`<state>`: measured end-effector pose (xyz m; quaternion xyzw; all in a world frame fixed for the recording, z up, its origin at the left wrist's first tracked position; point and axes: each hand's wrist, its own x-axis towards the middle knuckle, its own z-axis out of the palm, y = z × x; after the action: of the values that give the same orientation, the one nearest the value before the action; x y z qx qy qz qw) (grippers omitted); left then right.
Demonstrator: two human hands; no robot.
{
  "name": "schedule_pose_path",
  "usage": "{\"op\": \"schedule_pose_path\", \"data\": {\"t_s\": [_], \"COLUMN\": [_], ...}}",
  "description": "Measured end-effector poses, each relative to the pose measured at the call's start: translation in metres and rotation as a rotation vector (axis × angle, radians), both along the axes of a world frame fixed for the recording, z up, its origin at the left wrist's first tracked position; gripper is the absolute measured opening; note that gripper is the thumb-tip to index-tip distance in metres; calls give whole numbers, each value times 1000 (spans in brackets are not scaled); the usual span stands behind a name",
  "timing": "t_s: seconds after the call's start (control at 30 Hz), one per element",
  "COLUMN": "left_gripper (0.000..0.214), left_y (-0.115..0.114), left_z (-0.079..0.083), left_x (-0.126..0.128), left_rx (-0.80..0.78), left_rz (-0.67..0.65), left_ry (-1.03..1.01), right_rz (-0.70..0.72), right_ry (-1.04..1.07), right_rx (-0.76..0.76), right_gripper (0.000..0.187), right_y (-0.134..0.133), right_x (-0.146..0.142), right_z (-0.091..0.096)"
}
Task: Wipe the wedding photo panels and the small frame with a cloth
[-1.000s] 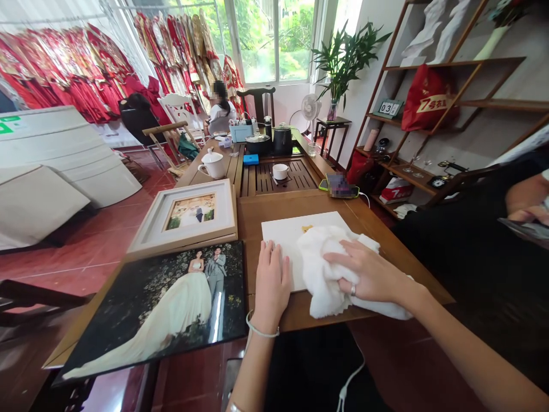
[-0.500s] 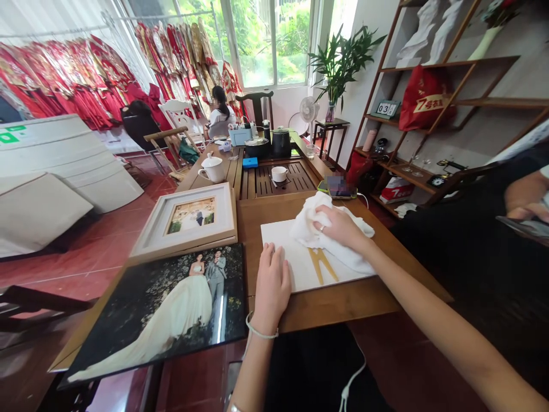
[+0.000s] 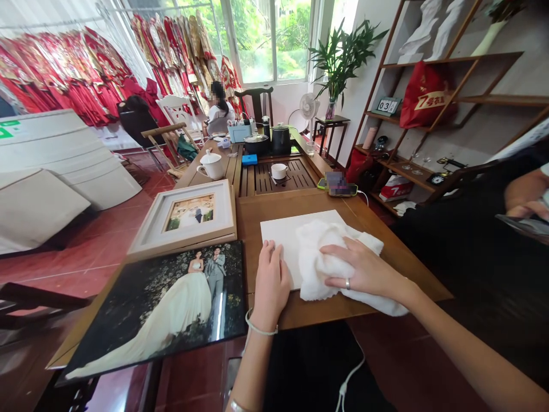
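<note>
A white panel (image 3: pixel 281 226) lies flat on the wooden table, its right part covered by a bunched white cloth (image 3: pixel 317 252). My right hand (image 3: pixel 360 266), with a ring on it, is wrapped over the cloth and presses it against the panel near the front edge. The back stand seen earlier on the panel is hidden under the cloth. My left hand (image 3: pixel 272 280) rests with fingers stretched along the panel's left edge, steadying nothing else. Left of that hand lies a large glossy wedding photo (image 3: pixel 171 309), and behind it a light wood picture frame (image 3: pixel 234 214) with a smaller photo.
Farther back on the table (image 3: pixel 253 209) are a phone (image 3: pixel 341 186) on a cable, a white cup (image 3: pixel 279 170), a lidded white mug (image 3: pixel 212 165) and a blue box (image 3: pixel 249 159). At the right edge, another person's hand (image 3: pixel 525 200) holds a phone.
My right hand has pulled the cloth toward me and to the right, from the panel's far part to its near edge. The yellow stand is now covered. My left hand stays put.
</note>
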<state>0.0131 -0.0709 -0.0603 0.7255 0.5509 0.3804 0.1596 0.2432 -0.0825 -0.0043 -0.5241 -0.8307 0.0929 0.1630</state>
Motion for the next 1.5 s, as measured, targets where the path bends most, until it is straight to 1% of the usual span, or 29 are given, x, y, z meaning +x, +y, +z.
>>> {"op": "schedule_pose_path", "data": {"t_s": [0.07,0.13,0.2,0.3,0.43,0.5,0.57,0.63,0.7,0.83,0.97,1.03,1.1,1.2,1.27,1.37,1.5], "left_gripper": [39,39,39,39,39,39,39,38,38,38,39,38,38,38,38,38,38], "left_y": [0,1,1,1,0,0,1,1,1,0,0,0,0,1,1,1,0], "left_z": [-2,-3,-4,-3,-2,-2,-2,-3,-3,-4,-2,-1,-2,-3,-3,-3,-2], "left_x": [0,0,0,0,0,0,0,0,0,1,1,1,1,1,1,0,0], "left_rx": [15,36,49,46,44,43,45,49,53,61,40,36,45,60,62,64,66], "left_rz": [4,6,8,5,5,6,4,2,4,2,0,1,7,8,2,-1,-5], "left_ry": [-10,-22,-27,-12,0,-5,-12,-22,-29,-38,-11,3,0,-8,-6,-2,1], "right_rz": [-72,-113,-132,-166,-171,-158,-139,-108,-75,-48,-6,5,-9,-81,-109,-104,-149], "right_ry": [-1,10,22,39,43,33,24,10,-17,-61,-57,-46,-28,-27,-37,-22,17], "right_rx": [8,25,50,75,54,58,69,77,80,61,-2,-39,-56,-40,-8,24,22], "right_gripper": [50,48,46,40,37,38,38,38,38,39,40,41,40,37,35,34,33], "right_y": [-1,7,22,53,91,103,107,102,87,42,-1,-10,-10,9,30,66,106], "right_x": [7,10,12,11,5,4,4,7,10,16,23,28,32,35,34,29,17], "right_z": [-3,-7,-9,-10,-9,-8,-9,-8,-7,-3,-1,1,3,4,3,1,2]}}
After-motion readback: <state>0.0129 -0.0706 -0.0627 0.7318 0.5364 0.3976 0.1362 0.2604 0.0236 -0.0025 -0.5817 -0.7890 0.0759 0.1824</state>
